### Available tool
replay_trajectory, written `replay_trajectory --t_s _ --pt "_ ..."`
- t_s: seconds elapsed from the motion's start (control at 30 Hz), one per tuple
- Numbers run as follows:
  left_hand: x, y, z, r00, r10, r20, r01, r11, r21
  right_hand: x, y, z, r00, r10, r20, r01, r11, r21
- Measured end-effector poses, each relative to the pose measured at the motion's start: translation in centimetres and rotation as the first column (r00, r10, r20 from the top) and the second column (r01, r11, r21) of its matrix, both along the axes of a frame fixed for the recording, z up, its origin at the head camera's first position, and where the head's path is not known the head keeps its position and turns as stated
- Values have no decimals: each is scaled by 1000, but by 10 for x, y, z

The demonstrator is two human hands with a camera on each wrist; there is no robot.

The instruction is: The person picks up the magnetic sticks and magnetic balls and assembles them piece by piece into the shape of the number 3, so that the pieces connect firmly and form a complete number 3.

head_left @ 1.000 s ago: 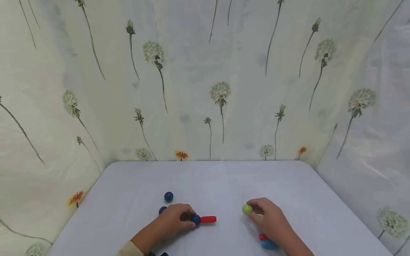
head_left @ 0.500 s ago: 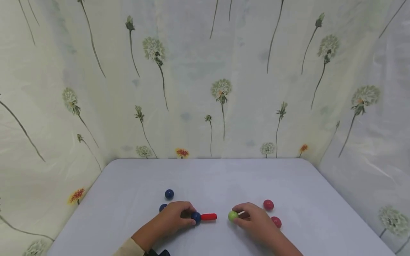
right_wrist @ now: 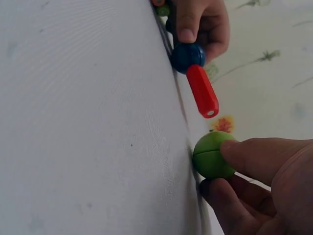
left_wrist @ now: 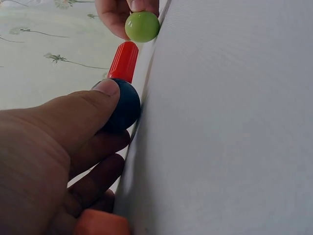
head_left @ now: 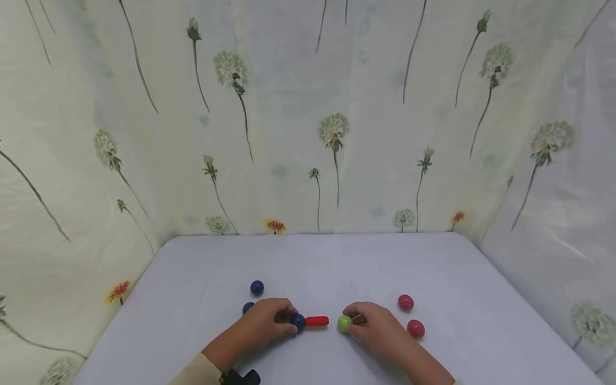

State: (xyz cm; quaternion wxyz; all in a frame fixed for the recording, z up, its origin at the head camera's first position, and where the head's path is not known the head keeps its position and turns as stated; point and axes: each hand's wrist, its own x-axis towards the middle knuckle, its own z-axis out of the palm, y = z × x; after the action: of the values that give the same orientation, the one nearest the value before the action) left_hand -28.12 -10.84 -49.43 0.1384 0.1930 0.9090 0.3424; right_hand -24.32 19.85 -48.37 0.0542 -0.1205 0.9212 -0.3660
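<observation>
Left grip [head_left: 266,321]: pinches blue ball [head_left: 299,323]; red rod [head_left: 317,321] juts inward, likely kept unobstructed.
Right grip [head_left: 377,326]: pinches green ball [head_left: 344,324] near rod's free end, facing side probably left bare.

We see a lime-green plastic-looking ball [left_wrist: 142,27], smooth and glossy with a fine seam, and a dark blue plastic-looking ball [right_wrist: 183,58], equally smooth and shiny. The red plastic-looking rod [right_wrist: 202,93] has ridged, softly shining sides. Two round red balls [head_left: 406,302] look glossy. We find the white tabletop [head_left: 308,267] matt and finely textured, the pale floral-printed backdrop sheet [head_left: 289,107] slick, the beige cloth sleeve [head_left: 197,371] matt.
</observation>
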Motion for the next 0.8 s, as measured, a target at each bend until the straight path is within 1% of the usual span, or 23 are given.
replay_trajectory --t_s 0.13,0.3,0.43,0.57,0.7,0.8 --pt "-1 3 0 1000 4 -8 -5 1000 -9 -4 -4 3 1000 -18 -1 18 1000 6" --pt "1 1 0 1000 3 -2 -3 1000 -4 -11 -12 2 998 -53 33 53 999 3" --pt "2 1 -1 1000 8 13 -8 1000 -14 -15 -17 1 997 -34 62 36 999 -22" --pt "2 0 2 1000 7 13 -7 1000 -19 -18 -24 1 997 -13 72 15 1000 -21" --pt "1 1 5 1000 -3 4 3 1000 -8 -20 -28 4 997 -17 76 18 1000 -6" --pt "0 2 4 1000 -11 9 11 1000 6 -20 -28 4 996 -30 84 29 1000 8"
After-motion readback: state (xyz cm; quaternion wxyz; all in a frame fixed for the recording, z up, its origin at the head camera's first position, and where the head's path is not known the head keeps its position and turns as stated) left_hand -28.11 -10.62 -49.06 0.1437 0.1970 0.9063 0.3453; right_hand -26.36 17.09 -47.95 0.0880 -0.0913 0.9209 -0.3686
